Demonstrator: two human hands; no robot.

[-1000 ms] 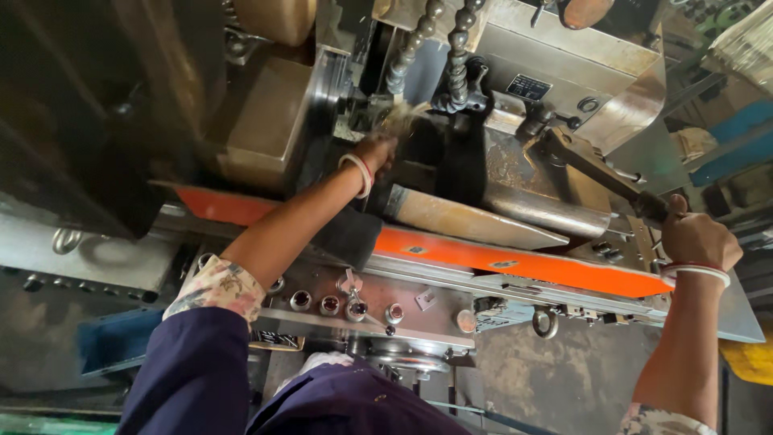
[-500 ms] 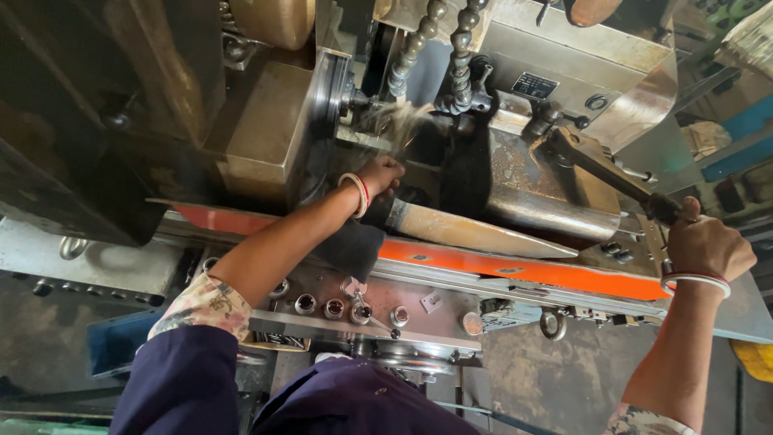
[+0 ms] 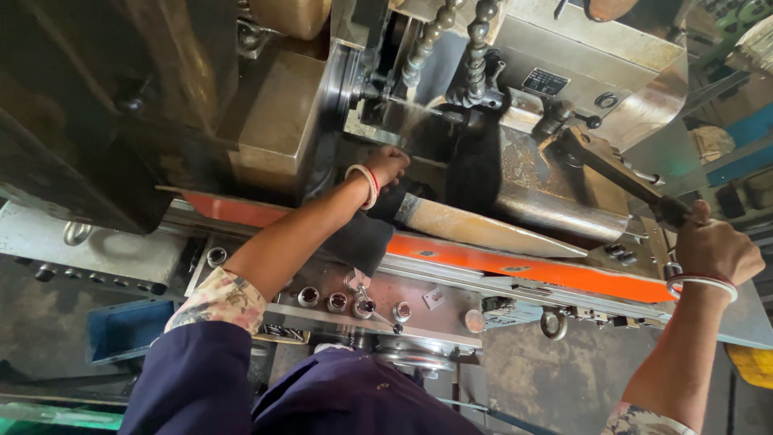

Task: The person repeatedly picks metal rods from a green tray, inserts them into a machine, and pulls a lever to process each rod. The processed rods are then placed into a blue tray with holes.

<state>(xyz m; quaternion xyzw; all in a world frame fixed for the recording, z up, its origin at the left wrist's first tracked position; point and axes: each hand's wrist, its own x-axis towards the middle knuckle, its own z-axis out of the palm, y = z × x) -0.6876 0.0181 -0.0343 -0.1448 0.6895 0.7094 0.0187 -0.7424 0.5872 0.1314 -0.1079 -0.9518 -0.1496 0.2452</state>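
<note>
The right hand (image 3: 717,251) is closed in a fist around the dark grip of a long metal lever (image 3: 613,171) at the machine's right side. The left hand (image 3: 388,167) reaches in under the spindle (image 3: 361,90); I cannot tell if its fingers hold anything. Below runs an orange strip (image 3: 515,264) on the oily grey machine bed (image 3: 419,310), above a dirty concrete floor (image 3: 555,387).
</note>
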